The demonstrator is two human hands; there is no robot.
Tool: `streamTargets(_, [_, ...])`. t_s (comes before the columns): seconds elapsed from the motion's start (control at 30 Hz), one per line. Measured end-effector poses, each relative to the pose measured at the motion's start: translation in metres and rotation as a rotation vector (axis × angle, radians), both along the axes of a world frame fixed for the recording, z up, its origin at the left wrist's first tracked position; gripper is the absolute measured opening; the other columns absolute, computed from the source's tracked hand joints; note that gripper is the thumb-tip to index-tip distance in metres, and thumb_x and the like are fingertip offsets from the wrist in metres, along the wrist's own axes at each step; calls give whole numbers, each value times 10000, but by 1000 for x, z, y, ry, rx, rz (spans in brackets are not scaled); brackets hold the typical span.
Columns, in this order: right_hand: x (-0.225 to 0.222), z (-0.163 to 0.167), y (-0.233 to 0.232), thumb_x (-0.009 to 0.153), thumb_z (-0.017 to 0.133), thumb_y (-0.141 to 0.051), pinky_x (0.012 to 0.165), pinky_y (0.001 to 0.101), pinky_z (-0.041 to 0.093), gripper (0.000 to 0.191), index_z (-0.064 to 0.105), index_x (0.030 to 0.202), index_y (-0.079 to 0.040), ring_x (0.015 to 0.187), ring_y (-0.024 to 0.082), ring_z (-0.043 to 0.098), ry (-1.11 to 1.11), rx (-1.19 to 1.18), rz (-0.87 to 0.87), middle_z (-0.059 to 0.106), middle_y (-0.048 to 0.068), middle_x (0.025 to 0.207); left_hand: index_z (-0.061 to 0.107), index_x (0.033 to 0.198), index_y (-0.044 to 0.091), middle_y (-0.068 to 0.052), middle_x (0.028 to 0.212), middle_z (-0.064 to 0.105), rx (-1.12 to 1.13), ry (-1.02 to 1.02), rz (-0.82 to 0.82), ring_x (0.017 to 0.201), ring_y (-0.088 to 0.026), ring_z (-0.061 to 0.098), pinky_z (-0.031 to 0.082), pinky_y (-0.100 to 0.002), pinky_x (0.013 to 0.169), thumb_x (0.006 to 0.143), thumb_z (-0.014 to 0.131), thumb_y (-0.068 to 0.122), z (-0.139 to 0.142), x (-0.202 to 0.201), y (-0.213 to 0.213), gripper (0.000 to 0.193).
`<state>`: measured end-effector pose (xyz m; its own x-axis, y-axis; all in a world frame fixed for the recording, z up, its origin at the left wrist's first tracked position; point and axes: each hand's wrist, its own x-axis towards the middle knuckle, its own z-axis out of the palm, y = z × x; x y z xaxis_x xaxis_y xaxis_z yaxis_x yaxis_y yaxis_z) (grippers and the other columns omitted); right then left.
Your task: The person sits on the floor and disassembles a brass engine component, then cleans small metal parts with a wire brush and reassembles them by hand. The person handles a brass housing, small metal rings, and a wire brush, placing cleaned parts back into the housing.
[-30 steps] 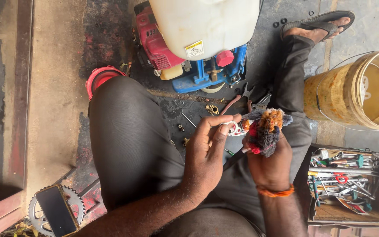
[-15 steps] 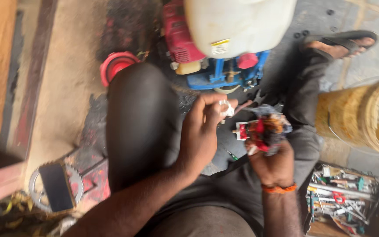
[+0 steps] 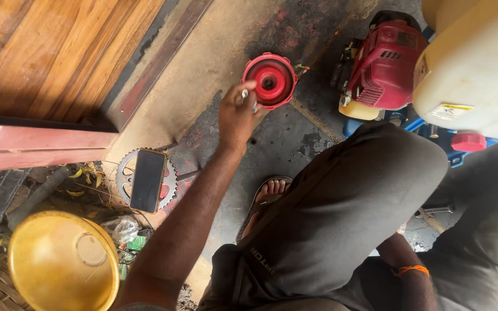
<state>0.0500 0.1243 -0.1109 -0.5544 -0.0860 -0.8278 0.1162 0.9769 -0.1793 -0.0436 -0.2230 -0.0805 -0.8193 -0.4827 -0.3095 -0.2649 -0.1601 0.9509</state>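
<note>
My left hand [image 3: 236,117] is stretched out over the floor, its fingers pinched on a small silvery metal part [image 3: 245,93]. The fingertips hover at the left edge of a round red cover [image 3: 272,78] that lies on the concrete. Of my right arm only the forearm with an orange wristband [image 3: 411,269] shows; the hand itself is hidden behind my grey-trousered knee [image 3: 347,207].
A red small engine [image 3: 384,60] under a white tank [image 3: 476,69] stands at the upper right. A dark phone [image 3: 147,179] rests on a toothed sprocket [image 3: 123,173]. A yellow bowl [image 3: 59,266] sits bottom left, a wooden door [image 3: 47,52] top left, and a wrench [image 3: 433,210] lies by my leg.
My view has swung left. The left hand left the lap and reached out to the red cover, still pinching the small part. The right hand with the wired part dropped out of sight.
</note>
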Motion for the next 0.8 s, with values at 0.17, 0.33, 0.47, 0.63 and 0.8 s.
streamTargets(0.17, [-9,19,0,990,625,-323,1040,457,527,474,612,1417,-118,1241,371,667,116,60,-304,730,216,1275,650,1243,113,-63,851,724,-178,-297,-192,743,-171,716,584,-311,662,928,558,48,-54,7,0,335])
streamTargets(0.33, [-15,53,18,934,649,-436,1058,464,495,519,647,1383,-174,1241,348,657,442,89,-310,720,133,1314,711,996,85,-127,936,747,-684,-151,-388,896,-323,721,556,-435,806,904,673,120,-83,-8,20,106])
streamTargets(0.47, [-6,63,46,944,695,-512,1139,528,385,567,685,1383,-152,1365,387,538,705,241,-251,647,184,1381,734,903,142,-143,966,706,-906,-135,-527,916,-364,686,543,-488,801,909,680,147,-96,-23,35,54])
streamTargets(0.63, [16,56,70,897,690,-627,1175,581,262,820,528,1523,-123,1496,452,325,766,353,-438,454,237,1552,730,918,139,-136,991,701,-860,-102,-555,955,-366,673,539,-488,813,844,709,148,-113,-30,42,77])
streamTargets(0.8, [21,52,77,844,650,-705,1189,620,222,975,410,1625,-173,1559,458,235,623,416,-511,340,224,1669,740,1041,136,-108,1036,725,-812,-55,-518,984,-331,698,553,-453,876,926,690,148,-120,-27,34,126])
